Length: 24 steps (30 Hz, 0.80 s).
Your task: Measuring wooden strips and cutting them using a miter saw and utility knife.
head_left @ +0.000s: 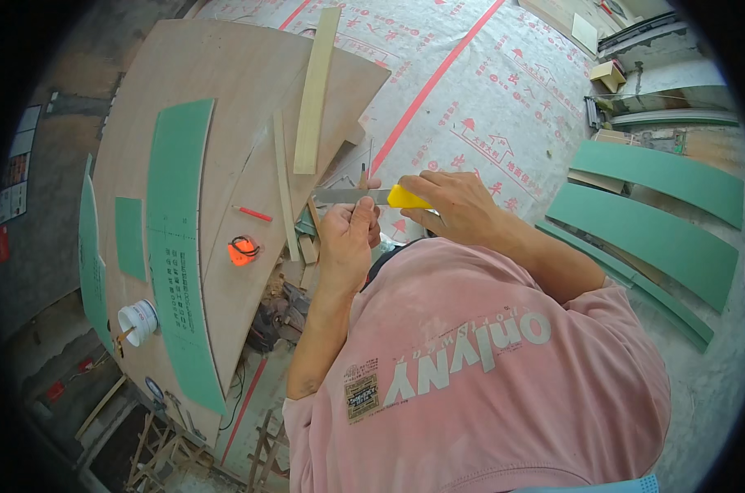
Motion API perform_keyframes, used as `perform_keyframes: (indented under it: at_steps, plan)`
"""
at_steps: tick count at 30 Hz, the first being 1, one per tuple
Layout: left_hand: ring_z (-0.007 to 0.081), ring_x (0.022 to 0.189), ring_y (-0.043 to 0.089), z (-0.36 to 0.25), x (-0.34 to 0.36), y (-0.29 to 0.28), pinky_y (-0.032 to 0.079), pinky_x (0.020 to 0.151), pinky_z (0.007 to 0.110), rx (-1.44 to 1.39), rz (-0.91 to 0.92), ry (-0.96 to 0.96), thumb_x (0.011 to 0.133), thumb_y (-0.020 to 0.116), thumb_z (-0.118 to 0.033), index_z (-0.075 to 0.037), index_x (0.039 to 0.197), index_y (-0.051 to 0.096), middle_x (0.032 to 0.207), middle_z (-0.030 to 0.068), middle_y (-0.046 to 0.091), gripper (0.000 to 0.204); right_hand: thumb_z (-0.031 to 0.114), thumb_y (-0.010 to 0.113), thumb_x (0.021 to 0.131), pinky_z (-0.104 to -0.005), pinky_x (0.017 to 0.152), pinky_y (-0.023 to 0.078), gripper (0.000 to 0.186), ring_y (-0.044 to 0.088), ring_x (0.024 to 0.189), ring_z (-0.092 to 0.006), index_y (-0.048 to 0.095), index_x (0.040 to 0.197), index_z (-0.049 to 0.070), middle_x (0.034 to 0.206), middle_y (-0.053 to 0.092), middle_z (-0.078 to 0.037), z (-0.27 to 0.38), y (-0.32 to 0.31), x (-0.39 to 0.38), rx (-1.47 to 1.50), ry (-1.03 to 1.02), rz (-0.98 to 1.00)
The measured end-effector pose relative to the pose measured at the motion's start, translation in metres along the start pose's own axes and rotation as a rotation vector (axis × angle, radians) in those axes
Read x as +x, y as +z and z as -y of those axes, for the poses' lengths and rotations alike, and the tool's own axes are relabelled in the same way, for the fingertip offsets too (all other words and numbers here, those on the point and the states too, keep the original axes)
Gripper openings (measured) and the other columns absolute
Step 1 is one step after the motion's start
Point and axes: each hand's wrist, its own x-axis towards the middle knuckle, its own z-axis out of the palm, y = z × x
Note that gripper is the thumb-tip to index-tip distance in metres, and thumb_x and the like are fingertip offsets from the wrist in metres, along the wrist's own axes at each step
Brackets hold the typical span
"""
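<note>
In front of my chest, my right hand (459, 201) is closed round the yellow handle (407, 197) of a tool with a long, flat grey blade (337, 196). The blade looks like that of a knife or scraper, and its exact kind is unclear. My left hand (349, 234) pinches the blade near its middle, thumb uppermost. Left of my hands, a wooden board table carries a long green panel (171, 246), a red pencil (253, 214) and an orange tape measure (243, 251).
Two wooden strips (315, 99) (284, 181) lie on the table (249, 74). At its left edge stands a white tub (138, 320) with a stick in it. Several green panels (643, 238) lie on the right. Printed protective sheeting (471, 99) covers the floor ahead.
</note>
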Motion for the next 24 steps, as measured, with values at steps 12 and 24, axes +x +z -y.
perform_keyframes:
  at_steps: [12, 24]
  plan:
    - [0.0066, 0.059, 0.041, 0.014, 0.006, -0.004, 0.033, 0.053, 0.026, 0.451, -0.213, 0.166, 0.1, 0.061, -0.042, 0.004, 0.077, 0.06, 0.063, -0.0015, 0.049, 0.051, 0.022, 0.073, 0.088, -0.0418, 0.066, 0.049, 0.035, 0.066, 0.079, -0.0308, 0.06, 0.116, 0.007, 0.091, 0.067, -0.012, -0.001, 0.003, 0.003, -0.04, -0.008, -0.074]
    - [0.0058, 0.058, 0.04, 0.014, 0.011, -0.008, 0.031, 0.052, 0.024, 0.284, -0.052, 0.004, 0.101, 0.058, -0.043, 0.0, 0.075, 0.057, 0.064, -0.0014, 0.048, 0.051, 0.022, 0.072, 0.088, -0.0423, 0.067, 0.048, 0.034, 0.065, 0.079, -0.031, 0.06, 0.116, 0.007, 0.092, 0.067, -0.012, -0.002, -0.001, -0.003, -0.001, 0.05, -0.02]
